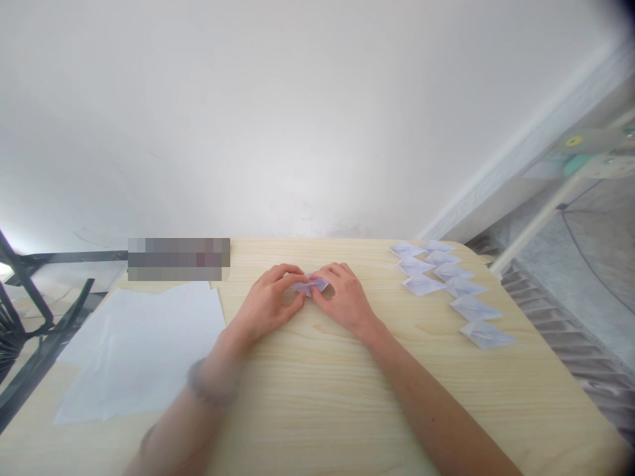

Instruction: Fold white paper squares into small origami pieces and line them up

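A small folded white paper (317,285) lies at the middle of the table, between my two hands. My left hand (274,294) grips its left end, thumb below and fingers above. From the other side, my right hand (343,296) pinches the paper with its thumb and fingertips. Both sets of fingertips nearly meet over its centre and cover part of it. The paper looks like a flat, pointed fold, though its exact shape is partly hidden.
Several folded paper shapes (421,284) with pointed ends sit in two columns at the table's right. Loose white sheets (143,350) are stacked on the left. Behind them is a blurred-out patch (178,259). A white wall (307,119) rises beyond the wooden table (307,410).
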The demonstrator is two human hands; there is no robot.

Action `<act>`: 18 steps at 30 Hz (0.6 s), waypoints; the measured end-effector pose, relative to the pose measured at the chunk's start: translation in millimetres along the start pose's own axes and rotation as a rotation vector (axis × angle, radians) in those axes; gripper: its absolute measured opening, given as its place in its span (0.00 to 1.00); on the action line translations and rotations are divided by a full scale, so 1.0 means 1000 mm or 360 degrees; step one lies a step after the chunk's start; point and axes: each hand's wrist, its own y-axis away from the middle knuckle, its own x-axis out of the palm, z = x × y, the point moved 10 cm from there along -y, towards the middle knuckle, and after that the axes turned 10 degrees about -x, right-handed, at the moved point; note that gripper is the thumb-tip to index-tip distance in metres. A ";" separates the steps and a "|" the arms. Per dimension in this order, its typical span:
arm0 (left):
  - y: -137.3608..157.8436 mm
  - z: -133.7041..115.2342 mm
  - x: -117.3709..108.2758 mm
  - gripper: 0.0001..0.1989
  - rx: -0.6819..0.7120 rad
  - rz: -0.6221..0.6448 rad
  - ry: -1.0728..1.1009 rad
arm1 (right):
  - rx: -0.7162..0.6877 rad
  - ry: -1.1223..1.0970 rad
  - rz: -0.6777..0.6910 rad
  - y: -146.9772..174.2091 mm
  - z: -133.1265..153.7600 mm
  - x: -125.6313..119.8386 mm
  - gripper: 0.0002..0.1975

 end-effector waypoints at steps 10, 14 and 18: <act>0.000 -0.004 0.001 0.10 -0.0031 -0.0065 -0.0237 | -0.0030 0.0242 0.0151 0.000 0.008 0.004 0.08; 0.000 -0.003 -0.002 0.09 -0.0065 -0.0102 -0.0260 | -0.0060 0.0229 0.0152 0.000 0.012 0.002 0.09; 0.001 -0.005 0.001 0.10 -0.0011 -0.0066 -0.0270 | -0.0091 0.0183 0.0159 -0.001 0.015 0.002 0.10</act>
